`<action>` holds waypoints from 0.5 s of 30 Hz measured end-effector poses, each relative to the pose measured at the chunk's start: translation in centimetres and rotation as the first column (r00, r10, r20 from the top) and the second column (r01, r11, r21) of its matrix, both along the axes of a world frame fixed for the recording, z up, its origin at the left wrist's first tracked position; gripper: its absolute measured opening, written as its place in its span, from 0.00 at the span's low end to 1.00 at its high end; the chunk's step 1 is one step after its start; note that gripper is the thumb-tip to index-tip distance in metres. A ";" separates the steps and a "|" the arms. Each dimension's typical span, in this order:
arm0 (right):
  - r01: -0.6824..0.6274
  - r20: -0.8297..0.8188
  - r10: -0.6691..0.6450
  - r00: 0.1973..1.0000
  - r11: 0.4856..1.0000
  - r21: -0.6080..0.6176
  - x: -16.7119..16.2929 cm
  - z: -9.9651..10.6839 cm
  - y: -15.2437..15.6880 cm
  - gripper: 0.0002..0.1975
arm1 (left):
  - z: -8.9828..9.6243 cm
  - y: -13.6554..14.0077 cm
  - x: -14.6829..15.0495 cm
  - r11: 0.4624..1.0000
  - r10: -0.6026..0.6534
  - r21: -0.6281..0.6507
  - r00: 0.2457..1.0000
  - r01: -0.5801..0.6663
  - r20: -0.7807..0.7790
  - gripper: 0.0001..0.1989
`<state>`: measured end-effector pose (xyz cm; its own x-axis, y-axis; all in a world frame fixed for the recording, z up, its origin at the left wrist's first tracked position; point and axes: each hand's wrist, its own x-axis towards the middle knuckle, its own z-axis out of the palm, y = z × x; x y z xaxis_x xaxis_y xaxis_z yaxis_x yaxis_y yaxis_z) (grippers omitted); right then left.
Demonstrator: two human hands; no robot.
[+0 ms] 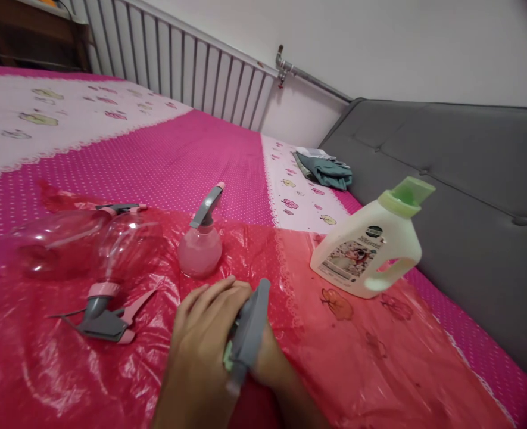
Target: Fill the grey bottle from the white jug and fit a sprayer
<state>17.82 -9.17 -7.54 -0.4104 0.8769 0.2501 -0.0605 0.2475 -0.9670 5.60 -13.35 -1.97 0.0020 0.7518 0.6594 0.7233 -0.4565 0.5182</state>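
My left hand [205,345] is closed, its fingers curled around a spray bottle whose grey trigger head [252,328] points up at me. A bit of pale green shows beside the head; the body is hidden by my hands. Against the other side of it is my right hand [272,357], mostly covered by the head, its fingers out of sight. Just beyond my left fingers stands a round spray bottle [199,253] with cloudy liquid and a grey and pink head. Two clear, pink-tinted spray bottles lie to the left, one [129,244] with its grey trigger head [105,322] towards me.
Red plastic sheeting [356,357] covers the near part of the bed with its pink patterned bedspread [227,149]. A white detergent jug [370,250] with a green cap stands at right. Folded clothes [326,170] lie farther back by the grey headboard [460,161]; a radiator [178,59] lines the wall.
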 end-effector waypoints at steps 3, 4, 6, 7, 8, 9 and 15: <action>-0.030 -0.065 0.029 0.997 1.000 -0.005 0.1 0.2 0.0 0.33 | 1.1 0.8 -1.1 0.984 -0.124 -0.116 0.988 0.134 0.087 0.16; -0.038 -0.076 0.037 0.996 0.999 -0.009 0.1 0.3 0.0 0.33 | 1.5 1.1 -1.6 0.969 -0.180 -0.150 0.978 0.194 0.105 0.15; -0.059 -0.091 0.057 0.994 0.998 -0.020 0.2 0.2 -0.1 0.34 | 2.6 1.7 -2.5 0.928 -0.279 -0.206 0.947 0.309 0.162 0.12; -0.069 -0.094 0.066 0.993 0.997 -0.027 0.2 0.1 -0.1 0.34 | 3.0 2.0 -3.0 0.897 -0.329 -0.242 0.924 0.370 0.194 0.11; -0.076 -0.093 0.072 0.993 0.997 -0.034 0.3 -0.1 -0.1 0.34 | 3.5 2.3 -3.4 0.855 -0.376 -0.288 0.897 0.432 0.230 0.11; -0.078 -0.089 0.074 0.993 0.996 -0.040 0.4 -0.4 -0.1 0.34 | 3.9 2.6 -3.8 0.802 -0.421 -0.335 0.865 0.495 0.272 0.11; -0.075 -0.068 0.073 0.995 0.996 -0.040 0.8 -1.5 -0.2 0.40 | 5.7 3.8 -5.2 0.489 -0.556 -0.474 0.681 0.732 0.476 0.15</action>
<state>18.63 -9.32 -9.04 -0.4584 0.8551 0.2421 -0.1411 0.1990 -0.9698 0.42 -9.50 3.75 0.5719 0.8095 0.1327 0.1743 -0.2780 0.9446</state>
